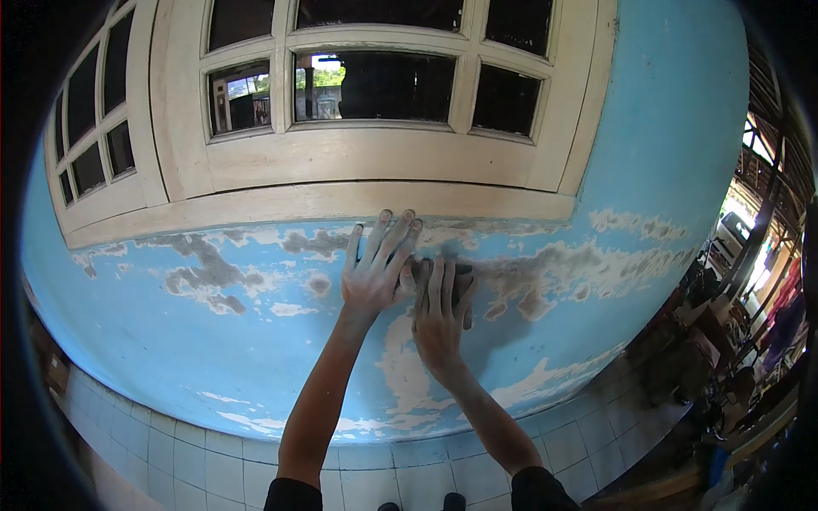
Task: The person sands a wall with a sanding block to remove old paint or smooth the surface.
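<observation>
My left hand (377,271) lies flat on the blue wall (281,358) just under the window frame, fingers spread and dusty, holding nothing. Beside it on the right, my right hand (439,315) presses a dark grey piece of sandpaper (463,281) to the wall. Its fingers lie over the sheet, hiding much of it. Around both hands the paint is worn off in patches, showing a white layer and a grey patch (545,277). The hands are close together, the left thumb near the right fingers.
A cream wooden window (375,153) with dark glass panes is above the hands, its lower rail close to my left fingertips. Pale floor tiles (409,481) run along the wall's foot. Cluttered items (724,341) stand at the right beyond the wall's edge.
</observation>
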{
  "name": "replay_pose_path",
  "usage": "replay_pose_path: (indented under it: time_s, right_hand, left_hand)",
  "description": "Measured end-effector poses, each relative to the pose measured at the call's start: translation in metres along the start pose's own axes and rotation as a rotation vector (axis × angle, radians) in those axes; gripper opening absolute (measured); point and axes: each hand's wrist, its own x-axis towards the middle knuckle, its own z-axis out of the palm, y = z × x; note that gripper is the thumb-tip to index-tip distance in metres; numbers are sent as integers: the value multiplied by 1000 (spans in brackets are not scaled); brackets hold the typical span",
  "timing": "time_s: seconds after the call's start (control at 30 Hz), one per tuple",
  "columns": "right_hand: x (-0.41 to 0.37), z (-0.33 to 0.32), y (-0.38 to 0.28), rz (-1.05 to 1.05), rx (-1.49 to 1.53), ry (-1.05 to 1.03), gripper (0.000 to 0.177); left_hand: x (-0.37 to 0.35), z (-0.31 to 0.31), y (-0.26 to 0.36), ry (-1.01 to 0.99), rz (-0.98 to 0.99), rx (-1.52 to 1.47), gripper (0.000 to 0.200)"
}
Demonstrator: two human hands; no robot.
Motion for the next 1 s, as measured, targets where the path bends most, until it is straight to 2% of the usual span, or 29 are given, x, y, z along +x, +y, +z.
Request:
replay_pose_path:
  time_s: [0.23,0.3,0.4,0.53,0.6,0.67,0.7,0.77,0.83,0.9,0.93,1.0]
  right_hand:
    - [0,-4,-1,-3,-96,-2,61]
    - [15,-8,1,72,32,69,58]
    - [21,-3,8,7,42,71,60]
    - [-20,20,33,22,25,0,59]
    - [-22,26,71,130,226,160,55]
    - [-1,17,111,489,327,398,48]
    - [5,16,121,495,317,395,48]
    - [6,14,138,670,601,493,48]
    - [-12,66,140,436,594,512,47]
    - [-6,17,121,-9,390,181,48]
    - [-8,14,132,-2,386,186,48]
    - [-14,14,158,-138,296,64,46]
  left_hand:
    - [-1,-2,-2,-5,-1,-16,52]
    - [0,-3,-1,4,-5,-38,51]
    - [0,-3,-1,-25,-14,-101,44]
    - [0,1,-2,12,3,-115,45]
    - [-2,1,-2,-11,5,-65,45]
    - [-1,1,-2,-11,7,-50,45]
    - [-2,1,-2,-16,12,-29,45]
    - [-2,0,1,-5,11,1,44]
    - [0,2,1,17,12,39,44]
    - [0,3,1,25,18,96,44]
    - [0,4,1,27,26,92,44]
    - [-1,5,1,50,40,135,44]
